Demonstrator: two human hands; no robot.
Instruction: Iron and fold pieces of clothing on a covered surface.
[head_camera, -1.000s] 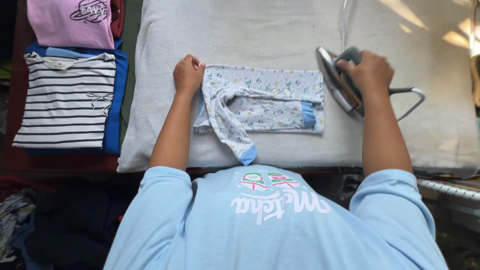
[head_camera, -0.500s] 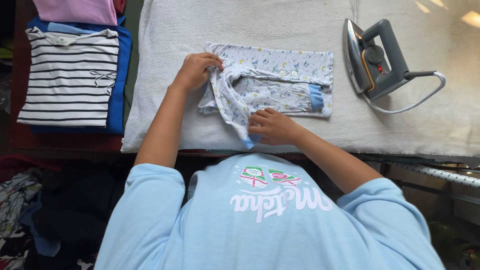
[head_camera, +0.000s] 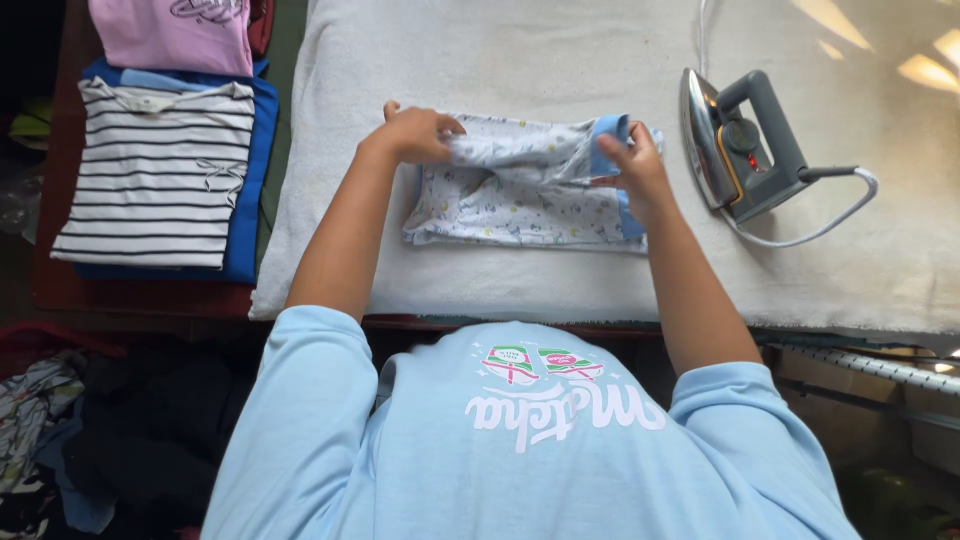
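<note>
A small white baby garment (head_camera: 510, 205) with a tiny print and blue cuffs lies folded on the white padded ironing surface (head_camera: 560, 60). My left hand (head_camera: 415, 133) pinches the garment's upper left corner. My right hand (head_camera: 632, 160) holds the blue-cuffed sleeve end at the garment's right side, so the sleeve is stretched across the top between both hands. A grey iron (head_camera: 740, 140) rests on its side just right of my right hand, its cord (head_camera: 810, 235) looping toward the near right.
Folded clothes are stacked to the left: a black-and-white striped top (head_camera: 155, 175) over a blue garment (head_camera: 245, 200), and a pink one (head_camera: 175, 35) behind. Dark loose clothes (head_camera: 110, 430) lie at the lower left. My light blue shirt (head_camera: 520, 440) fills the foreground.
My right hand let go of the iron, took the hanging sleeve from the near edge and carried it up across the garment. My left hand stayed at the upper left corner.
</note>
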